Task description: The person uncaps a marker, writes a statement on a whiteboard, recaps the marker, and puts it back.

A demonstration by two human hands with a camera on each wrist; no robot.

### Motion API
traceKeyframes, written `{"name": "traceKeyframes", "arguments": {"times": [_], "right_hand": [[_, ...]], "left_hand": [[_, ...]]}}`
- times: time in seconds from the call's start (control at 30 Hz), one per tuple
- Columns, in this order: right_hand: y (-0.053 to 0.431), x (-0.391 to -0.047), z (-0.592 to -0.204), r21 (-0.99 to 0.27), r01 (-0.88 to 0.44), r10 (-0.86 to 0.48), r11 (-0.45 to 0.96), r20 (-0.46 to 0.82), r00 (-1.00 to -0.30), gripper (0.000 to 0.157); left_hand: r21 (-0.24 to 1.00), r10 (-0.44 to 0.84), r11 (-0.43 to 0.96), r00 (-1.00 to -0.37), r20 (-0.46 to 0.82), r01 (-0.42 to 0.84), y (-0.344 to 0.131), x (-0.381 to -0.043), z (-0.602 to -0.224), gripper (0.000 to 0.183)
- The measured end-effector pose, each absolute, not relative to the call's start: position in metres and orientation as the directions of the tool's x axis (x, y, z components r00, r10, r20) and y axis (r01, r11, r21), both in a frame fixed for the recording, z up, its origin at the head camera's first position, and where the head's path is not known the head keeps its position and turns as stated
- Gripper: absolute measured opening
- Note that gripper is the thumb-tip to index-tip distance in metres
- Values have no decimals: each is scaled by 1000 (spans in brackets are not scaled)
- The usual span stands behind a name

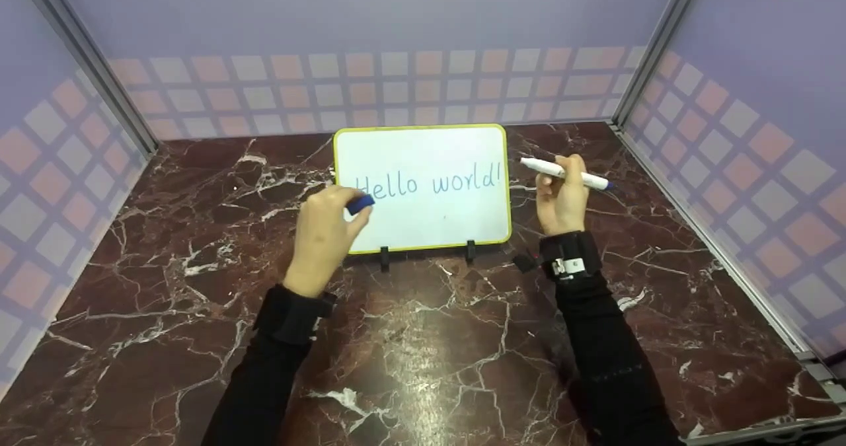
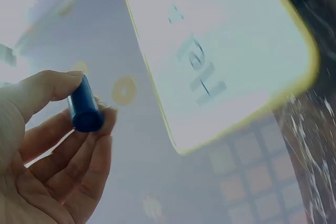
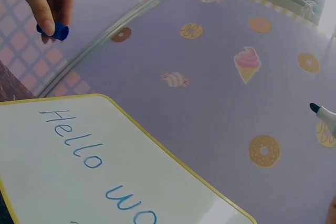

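Note:
My left hand (image 1: 320,238) pinches a blue marker cap (image 1: 360,204) between thumb and fingers, in front of the whiteboard's left part. The left wrist view shows the cap (image 2: 84,106) apart from the board. In my right hand (image 1: 565,201), a white marker (image 1: 545,168) is held nearly level, right of the board, its blue end pointing right. Its bare dark tip (image 3: 315,107) shows at the edge of the right wrist view. The yellow-framed whiteboard (image 1: 423,224) stands upright and carries "Hello world!" in blue; the left hand and cap partly cover the H.
Two black feet (image 1: 384,259) hold the board up on the dark red marbled table (image 1: 198,340). A small black object (image 1: 524,263) lies by the right wrist. Purple walls (image 1: 383,16) with checked lower bands enclose the back and sides.

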State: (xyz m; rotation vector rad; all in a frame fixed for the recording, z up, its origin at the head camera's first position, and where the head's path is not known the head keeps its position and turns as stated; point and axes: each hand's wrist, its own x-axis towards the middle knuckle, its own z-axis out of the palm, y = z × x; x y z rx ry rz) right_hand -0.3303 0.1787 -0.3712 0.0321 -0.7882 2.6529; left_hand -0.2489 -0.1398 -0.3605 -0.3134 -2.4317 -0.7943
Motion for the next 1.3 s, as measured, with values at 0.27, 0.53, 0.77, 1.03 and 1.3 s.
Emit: {"name": "traceKeyframes", "arguments": {"times": [0.27, 0.53, 0.77, 1.03, 1.3], "right_hand": [[150, -321, -378, -588, -322, 266, -742, 183, -946, 38], [124, -307, -383, -647, -263, 143, -716, 232, -962, 37], [110, -299, -384, -693, -263, 82, -671, 283, -956, 36], [105, -296, -386, -714, -275, 71, -644, 302, -951, 37], [98, -294, -389, -721, -316, 51, -617, 365, -930, 42]], "left_hand": [[421, 144, 749, -746, 651, 512, -104, -247, -367, 19], [402, 202, 713, -717, 667, 574, -79, -251, -368, 24], [405, 193, 694, -695, 692, 596, -71, -251, -366, 24], [393, 212, 672, -672, 709, 627, -68, -249, -362, 22], [370, 249, 652, -648, 720, 662, -64, -247, -365, 20]]}}
